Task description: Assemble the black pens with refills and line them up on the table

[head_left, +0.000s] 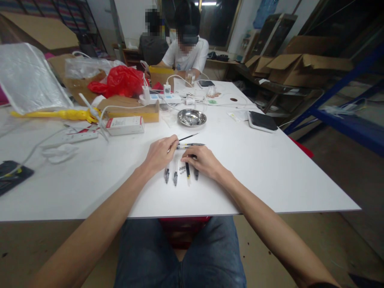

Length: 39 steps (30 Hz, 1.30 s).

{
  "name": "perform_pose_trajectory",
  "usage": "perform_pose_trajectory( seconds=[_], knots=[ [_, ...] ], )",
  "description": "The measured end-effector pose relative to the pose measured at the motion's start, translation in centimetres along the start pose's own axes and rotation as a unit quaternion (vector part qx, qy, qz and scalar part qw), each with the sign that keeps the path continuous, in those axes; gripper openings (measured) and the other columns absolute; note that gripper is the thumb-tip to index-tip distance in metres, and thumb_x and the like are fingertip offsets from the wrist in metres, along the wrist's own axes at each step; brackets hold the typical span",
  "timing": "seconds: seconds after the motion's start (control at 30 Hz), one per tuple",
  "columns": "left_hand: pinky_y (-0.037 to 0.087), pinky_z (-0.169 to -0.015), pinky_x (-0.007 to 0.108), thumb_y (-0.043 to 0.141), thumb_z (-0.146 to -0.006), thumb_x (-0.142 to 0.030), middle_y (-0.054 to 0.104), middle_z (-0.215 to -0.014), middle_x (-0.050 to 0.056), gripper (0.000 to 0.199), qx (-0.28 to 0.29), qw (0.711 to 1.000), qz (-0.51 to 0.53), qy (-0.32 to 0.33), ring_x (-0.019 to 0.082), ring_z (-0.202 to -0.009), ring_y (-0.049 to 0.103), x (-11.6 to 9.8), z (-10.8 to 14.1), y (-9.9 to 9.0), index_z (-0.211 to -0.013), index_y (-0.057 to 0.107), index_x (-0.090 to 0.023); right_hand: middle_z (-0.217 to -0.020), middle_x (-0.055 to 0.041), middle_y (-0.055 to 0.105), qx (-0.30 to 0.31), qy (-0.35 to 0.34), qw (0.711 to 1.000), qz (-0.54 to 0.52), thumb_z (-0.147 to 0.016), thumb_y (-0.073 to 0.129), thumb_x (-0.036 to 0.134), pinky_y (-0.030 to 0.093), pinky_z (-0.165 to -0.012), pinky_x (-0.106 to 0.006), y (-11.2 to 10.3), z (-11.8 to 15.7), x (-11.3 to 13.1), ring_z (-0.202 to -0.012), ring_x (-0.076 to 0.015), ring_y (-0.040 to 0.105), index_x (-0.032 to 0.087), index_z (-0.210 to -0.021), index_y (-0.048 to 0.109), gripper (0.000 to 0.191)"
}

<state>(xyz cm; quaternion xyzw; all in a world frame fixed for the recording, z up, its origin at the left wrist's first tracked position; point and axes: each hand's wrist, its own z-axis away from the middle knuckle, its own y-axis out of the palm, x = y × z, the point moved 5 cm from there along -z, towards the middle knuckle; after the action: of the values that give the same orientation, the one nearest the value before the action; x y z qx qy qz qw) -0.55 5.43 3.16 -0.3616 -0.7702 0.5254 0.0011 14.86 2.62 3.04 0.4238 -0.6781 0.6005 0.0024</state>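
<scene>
My left hand point(163, 152) is closed in a pinch on a thin dark pen refill point(189, 137), whose free end points right and slightly away from me. Just behind my right hand lie assembled pens point(183, 146), partly covered by its fingers. My right hand point(199, 157) has its fingertips pressed together low over the table; what they hold, if anything, is hidden. Between and below the hands are clear pen barrels point(175, 177), tiny springs point(182, 169), dark refills with yellowish ends point(188, 172) and a dark pen part point(196, 174).
A steel bowl point(192, 118) with small dark pieces stands beyond my hands. To the left are a white box point(125, 125), a cardboard tray point(129, 108), cables and a red bag point(120, 82). A black-topped device point(262, 121) lies right. Another person point(189, 56) sits across the table.
</scene>
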Motion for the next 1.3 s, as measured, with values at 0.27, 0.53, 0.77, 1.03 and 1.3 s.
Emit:
perform_pose_trajectory(
  seconds=[0.27, 0.53, 0.77, 1.03, 1.3],
  knots=[
    [0.037, -0.066, 0.028, 0.037, -0.102, -0.034, 0.062, -0.072, 0.001, 0.027, 0.011, 1.0, 0.001, 0.006, 0.018, -0.069, 0.058, 0.0, 0.0, 0.1, -0.089, 0.057, -0.023, -0.064, -0.002, 0.064, -0.057, 0.184, 0.98, 0.048, -0.096, 0.051, 0.015, 0.039, -0.063, -0.027, -3.5, 1.6, -3.3, -0.058, -0.0164, 0.056, 0.018, -0.102, 0.067, 0.018],
    [0.036, -0.065, 0.028, 0.037, -0.102, -0.033, 0.06, -0.071, 0.001, 0.027, 0.025, 1.0, 0.006, 0.016, 0.018, -0.067, 0.057, -0.4, 0.1, 0.2, -0.086, 0.056, -0.023, -0.055, -0.0011, 0.059, -0.03, 0.223, 0.97, 0.092, -0.086, 0.053, 0.008, 0.039, -0.06, -0.028, -3.6, 1.8, -4.0, -0.05, -0.0147, 0.052, 0.018, -0.08, 0.066, 0.017],
    [0.036, -0.065, 0.028, 0.036, -0.102, -0.034, 0.059, -0.07, 0.0, 0.028, 0.028, 0.999, 0.016, 0.025, 0.017, -0.066, 0.057, -0.5, 0.0, 0.1, -0.085, 0.054, -0.023, -0.059, -0.0025, 0.061, -0.016, 0.222, 0.97, 0.098, -0.086, 0.056, 0.012, 0.04, -0.063, -0.029, -3.6, 1.9, -3.8, -0.056, -0.0165, 0.055, 0.018, -0.082, 0.067, 0.013],
    [0.038, -0.066, 0.027, 0.039, -0.102, -0.034, 0.057, -0.07, -0.001, 0.025, 0.045, 0.995, 0.067, 0.05, 0.015, -0.064, 0.054, -1.0, 0.1, 0.3, -0.088, 0.056, -0.022, -0.074, -0.0017, 0.067, -0.105, 0.149, 0.93, -0.318, -0.082, 0.073, 0.047, 0.043, -0.048, -0.025, -3.3, 0.5, -2.2, -0.055, -0.0155, 0.061, 0.017, -0.114, 0.064, 0.045],
    [0.036, -0.065, 0.026, 0.043, -0.101, -0.04, 0.063, -0.07, -0.002, 0.026, 0.027, 0.998, 0.055, 0.013, 0.015, -0.064, 0.057, -0.6, 0.0, -0.3, -0.091, 0.059, -0.022, -0.068, 0.0, 0.059, -0.349, 0.161, 0.816, -0.432, -0.073, 0.08, 0.053, 0.04, -0.042, -0.018, -4.8, 1.4, -4.3, -0.059, -0.0104, 0.054, 0.017, -0.072, 0.061, 0.041]
  ],
)
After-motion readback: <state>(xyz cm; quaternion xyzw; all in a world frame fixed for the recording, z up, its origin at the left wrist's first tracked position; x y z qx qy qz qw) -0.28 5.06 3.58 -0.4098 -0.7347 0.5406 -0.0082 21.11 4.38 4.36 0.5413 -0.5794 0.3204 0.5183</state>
